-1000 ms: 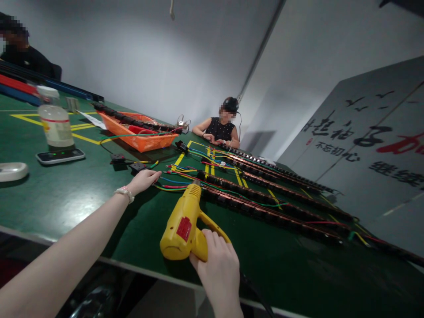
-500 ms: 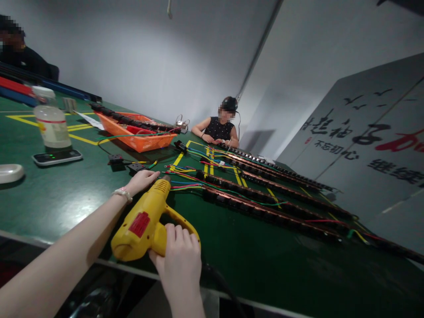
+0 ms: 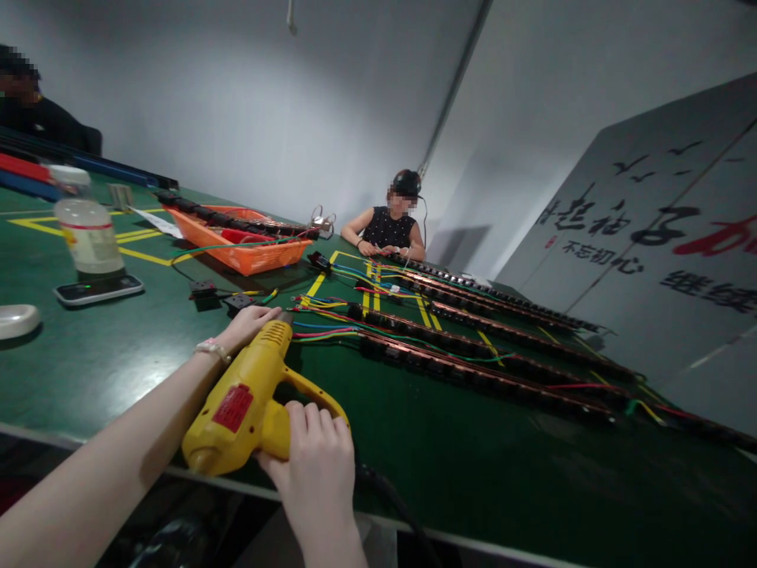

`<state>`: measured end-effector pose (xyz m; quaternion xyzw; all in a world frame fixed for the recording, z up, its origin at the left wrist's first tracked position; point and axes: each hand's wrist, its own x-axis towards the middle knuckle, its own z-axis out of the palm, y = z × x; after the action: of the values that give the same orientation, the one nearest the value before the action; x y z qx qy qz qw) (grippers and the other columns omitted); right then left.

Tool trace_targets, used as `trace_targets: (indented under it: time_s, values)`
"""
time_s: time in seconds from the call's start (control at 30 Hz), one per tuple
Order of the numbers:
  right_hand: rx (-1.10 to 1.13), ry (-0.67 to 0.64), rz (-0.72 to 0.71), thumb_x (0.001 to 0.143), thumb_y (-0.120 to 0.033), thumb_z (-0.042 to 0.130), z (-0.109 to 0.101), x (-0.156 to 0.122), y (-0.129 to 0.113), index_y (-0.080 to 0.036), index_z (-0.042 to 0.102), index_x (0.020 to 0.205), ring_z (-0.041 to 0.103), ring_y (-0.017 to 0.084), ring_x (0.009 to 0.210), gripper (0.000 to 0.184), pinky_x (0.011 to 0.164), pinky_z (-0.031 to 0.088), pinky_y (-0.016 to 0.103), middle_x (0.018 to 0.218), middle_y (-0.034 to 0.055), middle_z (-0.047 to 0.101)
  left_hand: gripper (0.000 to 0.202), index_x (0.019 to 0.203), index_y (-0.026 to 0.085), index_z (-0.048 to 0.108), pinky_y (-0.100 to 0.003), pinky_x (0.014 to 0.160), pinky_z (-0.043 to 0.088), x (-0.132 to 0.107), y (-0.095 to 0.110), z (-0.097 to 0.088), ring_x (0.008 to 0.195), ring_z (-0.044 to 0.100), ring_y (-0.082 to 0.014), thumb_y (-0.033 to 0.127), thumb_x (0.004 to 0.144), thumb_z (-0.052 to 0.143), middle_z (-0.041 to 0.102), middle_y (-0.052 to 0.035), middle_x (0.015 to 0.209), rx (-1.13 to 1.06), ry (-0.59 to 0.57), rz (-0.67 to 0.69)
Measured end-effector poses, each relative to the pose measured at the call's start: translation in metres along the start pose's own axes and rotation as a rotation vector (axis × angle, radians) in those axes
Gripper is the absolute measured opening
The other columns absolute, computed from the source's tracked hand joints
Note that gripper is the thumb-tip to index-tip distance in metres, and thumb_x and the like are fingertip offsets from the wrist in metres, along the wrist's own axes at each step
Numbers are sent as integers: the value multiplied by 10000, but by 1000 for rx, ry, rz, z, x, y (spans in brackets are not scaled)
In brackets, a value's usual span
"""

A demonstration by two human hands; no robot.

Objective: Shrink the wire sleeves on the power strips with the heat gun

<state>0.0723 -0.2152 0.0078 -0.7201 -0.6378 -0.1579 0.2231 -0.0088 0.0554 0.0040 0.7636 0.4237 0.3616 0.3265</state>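
Note:
My right hand (image 3: 316, 450) is wrapped round the handle of a yellow heat gun (image 3: 245, 406) with a red label, its nozzle pointing away from me. Just left of the nozzle, my left hand (image 3: 251, 325) has its fingers closed together. The nozzle partly covers those fingertips, so what they hold is hidden. Blue, pink and yellow wires (image 3: 322, 331) run from the nearest long black bar with copper strips (image 3: 467, 375) toward the nozzle and my left fingertips. Close beyond my left hand lie black connectors (image 3: 240, 301) on the green table (image 3: 449, 465).
Several similar bars (image 3: 502, 327) lie side by side to the right. An orange basket (image 3: 248, 256) holds more parts. At left are a bottle (image 3: 91, 237), a phone (image 3: 99, 290) and a white object (image 3: 17, 322). A person (image 3: 390, 225) sits across the table; another (image 3: 47, 118) sits far left.
The heat gun has shifted slightly left and toward me in view, its rear end now lower. My left hand stays beside the nozzle; the whole view has shifted a little.

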Motion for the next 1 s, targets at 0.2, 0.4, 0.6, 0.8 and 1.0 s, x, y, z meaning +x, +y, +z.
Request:
trace_targets:
  time_s: [0.2,0.4,0.6,0.8,1.0]
  values:
    - [18,17,62,620,-531,773,-8,-7,26,-243,555,925,576,205,738,473,682,404,350,783,-25,595,537,510,188,482,-251,519,287,1,-2,0,506,416,-137,629,792,361,462,14,463,158,-81,55]
    - [13,113,157,649,-386,768,-16,-26,60,-236,583,972,574,189,758,401,719,375,334,807,-23,613,546,531,195,463,-254,528,294,-1,-4,0,513,416,-145,665,779,335,472,4,489,191,-105,103]
    - [40,156,205,643,-317,750,-24,-41,75,-221,594,1022,571,220,829,421,777,374,350,904,21,649,552,576,190,528,-264,543,291,1,-8,2,540,456,-163,644,807,316,502,-7,518,242,-121,109]
    - [119,91,216,657,-256,754,-31,-41,73,-243,577,1099,558,219,863,476,810,391,358,947,3,634,557,616,187,562,-267,555,293,1,-8,3,577,498,-175,625,830,291,550,-24,576,274,-127,103]
    - [59,66,208,668,-257,745,-30,-39,66,-221,576,1082,567,241,858,448,799,421,387,938,27,627,530,594,199,535,-266,555,292,-1,-3,4,573,507,-183,604,834,291,549,-28,574,302,-122,86]
